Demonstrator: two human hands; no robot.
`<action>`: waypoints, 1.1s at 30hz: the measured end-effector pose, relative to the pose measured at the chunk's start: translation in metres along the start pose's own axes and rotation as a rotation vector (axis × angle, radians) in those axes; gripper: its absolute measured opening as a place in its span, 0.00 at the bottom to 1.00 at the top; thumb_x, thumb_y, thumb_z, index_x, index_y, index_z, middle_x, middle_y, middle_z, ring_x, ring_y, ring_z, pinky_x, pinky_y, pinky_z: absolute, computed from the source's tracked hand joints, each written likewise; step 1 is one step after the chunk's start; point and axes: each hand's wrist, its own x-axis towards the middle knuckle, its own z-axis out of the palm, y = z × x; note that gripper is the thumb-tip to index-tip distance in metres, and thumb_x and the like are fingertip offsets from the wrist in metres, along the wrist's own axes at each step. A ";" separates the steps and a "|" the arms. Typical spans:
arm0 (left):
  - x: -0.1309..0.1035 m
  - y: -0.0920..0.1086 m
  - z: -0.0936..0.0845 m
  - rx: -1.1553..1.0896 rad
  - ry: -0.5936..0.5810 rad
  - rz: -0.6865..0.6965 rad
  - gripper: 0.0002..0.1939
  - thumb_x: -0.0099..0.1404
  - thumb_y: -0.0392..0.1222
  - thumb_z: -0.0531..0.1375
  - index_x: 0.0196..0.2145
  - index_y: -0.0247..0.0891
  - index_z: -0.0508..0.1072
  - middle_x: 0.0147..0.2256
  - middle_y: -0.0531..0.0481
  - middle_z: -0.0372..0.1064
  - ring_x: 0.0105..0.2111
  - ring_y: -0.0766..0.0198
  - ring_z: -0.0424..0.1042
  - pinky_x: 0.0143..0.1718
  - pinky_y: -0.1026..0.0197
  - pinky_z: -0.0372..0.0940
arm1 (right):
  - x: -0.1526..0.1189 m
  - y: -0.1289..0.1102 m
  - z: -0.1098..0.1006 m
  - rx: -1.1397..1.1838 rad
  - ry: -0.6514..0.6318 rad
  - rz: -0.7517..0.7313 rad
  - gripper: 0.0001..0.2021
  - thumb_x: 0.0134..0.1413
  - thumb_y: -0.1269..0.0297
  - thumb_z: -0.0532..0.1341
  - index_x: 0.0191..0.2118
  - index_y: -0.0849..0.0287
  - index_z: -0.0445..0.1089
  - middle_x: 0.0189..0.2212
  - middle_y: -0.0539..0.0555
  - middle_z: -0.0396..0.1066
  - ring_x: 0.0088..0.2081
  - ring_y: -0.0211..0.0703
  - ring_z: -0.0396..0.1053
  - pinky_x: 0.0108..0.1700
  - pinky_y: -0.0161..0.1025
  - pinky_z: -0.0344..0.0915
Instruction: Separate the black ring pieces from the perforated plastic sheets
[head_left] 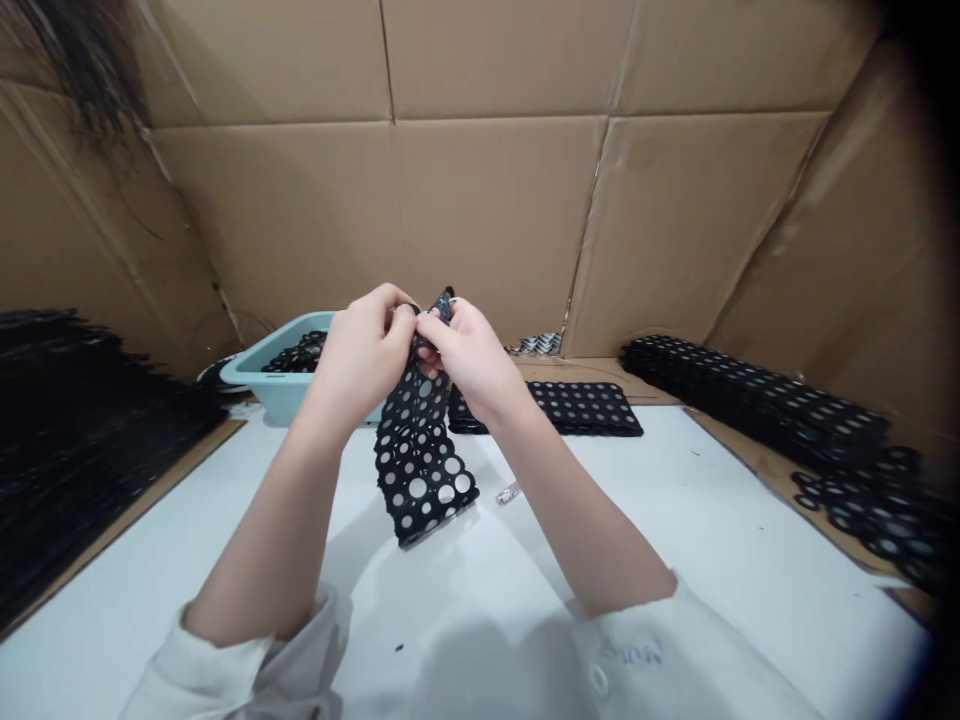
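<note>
A black sheet with rows of round holes [420,460] hangs from both hands above the white table, its lower end fanned out towards me. My left hand [371,335] pinches its upper edge from the left, fingers curled. Close beside it, my right hand [469,355] is closed on the same upper part, where a short dark end sticks up between the hands. The fingertips nearly meet, and what exactly they press is partly hidden. Behind my right wrist lies a flat black stack with round holes [585,408].
A light-blue basin [281,395] holding black perforated pieces stands at the back left. Dark piled material [90,430] fills the left side. A long black stack [757,400] and loose ring-like pieces [877,510] lie on the right. Cardboard walls [495,190] enclose the white table [465,620].
</note>
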 end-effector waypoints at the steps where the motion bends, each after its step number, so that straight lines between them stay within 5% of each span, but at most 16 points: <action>1: 0.000 0.001 0.000 -0.030 -0.031 0.008 0.11 0.58 0.39 0.46 0.29 0.39 0.68 0.27 0.53 0.68 0.28 0.65 0.65 0.29 0.65 0.56 | 0.000 0.000 0.000 -0.008 -0.012 0.011 0.08 0.50 0.70 0.53 0.27 0.57 0.50 0.20 0.43 0.53 0.19 0.27 0.55 0.17 0.25 0.52; 8: 0.000 -0.003 -0.002 -0.203 -0.161 0.009 0.16 0.62 0.51 0.45 0.27 0.38 0.64 0.27 0.53 0.64 0.28 0.66 0.63 0.29 0.66 0.58 | -0.003 -0.004 -0.003 0.012 -0.021 0.044 0.09 0.51 0.65 0.54 0.27 0.57 0.50 0.18 0.43 0.53 0.17 0.27 0.52 0.15 0.25 0.46; 15: 0.005 -0.016 0.000 -0.464 -0.362 -0.216 0.14 0.59 0.51 0.49 0.26 0.38 0.64 0.21 0.55 0.58 0.18 0.71 0.55 0.17 0.69 0.52 | 0.000 -0.001 -0.006 0.015 -0.104 0.052 0.10 0.49 0.72 0.54 0.22 0.59 0.51 0.16 0.43 0.51 0.16 0.26 0.49 0.14 0.25 0.41; 26: 0.003 -0.013 0.001 -0.511 -0.283 -0.184 0.14 0.58 0.51 0.51 0.26 0.36 0.64 0.23 0.54 0.59 0.20 0.72 0.56 0.18 0.70 0.50 | -0.001 -0.002 -0.006 0.040 -0.054 0.057 0.10 0.50 0.67 0.56 0.25 0.58 0.51 0.18 0.43 0.52 0.18 0.27 0.51 0.16 0.25 0.45; 33: 0.005 -0.022 -0.002 -0.702 -0.500 -0.236 0.14 0.58 0.52 0.52 0.28 0.36 0.63 0.24 0.54 0.58 0.19 0.73 0.55 0.17 0.70 0.50 | 0.001 0.000 -0.011 0.072 -0.147 0.054 0.12 0.49 0.70 0.56 0.21 0.60 0.52 0.15 0.43 0.51 0.16 0.26 0.47 0.15 0.26 0.42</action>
